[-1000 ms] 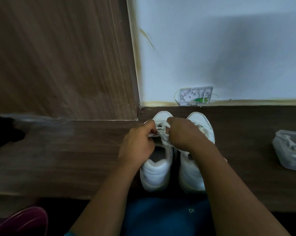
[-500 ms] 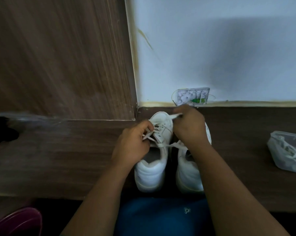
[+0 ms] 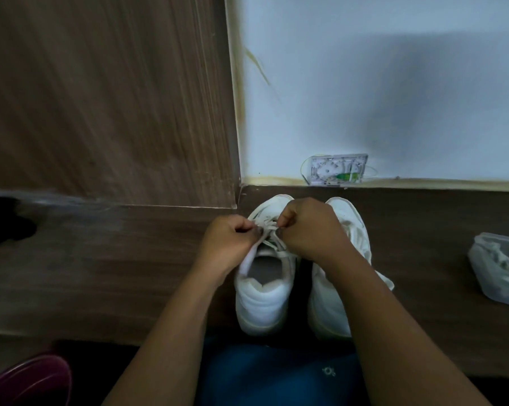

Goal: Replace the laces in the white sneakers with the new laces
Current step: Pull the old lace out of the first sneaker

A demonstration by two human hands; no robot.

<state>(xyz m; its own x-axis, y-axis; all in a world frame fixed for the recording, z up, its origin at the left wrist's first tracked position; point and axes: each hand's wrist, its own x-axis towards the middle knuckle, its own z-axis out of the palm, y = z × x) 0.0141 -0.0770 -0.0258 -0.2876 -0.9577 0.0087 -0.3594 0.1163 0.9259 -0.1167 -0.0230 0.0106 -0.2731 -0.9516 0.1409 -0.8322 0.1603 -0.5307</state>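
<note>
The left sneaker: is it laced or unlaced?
Laced at least partly: lace crosses over the left sneaker, pinched by the left hand and right hand.

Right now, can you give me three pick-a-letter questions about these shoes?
1. Where does the clear plastic bag lie? A. far left B. far right C. inside a sneaker
2. How many white sneakers? A. one B. three C. two
3. What do the hands do? A. pinch a lace B. lie flat C. lift the bag
Answers: 1 B, it lies by the right edge. 2 C, a pair stands side by side. 3 A, left hand and right hand pinch the lace of the left sneaker.
</note>
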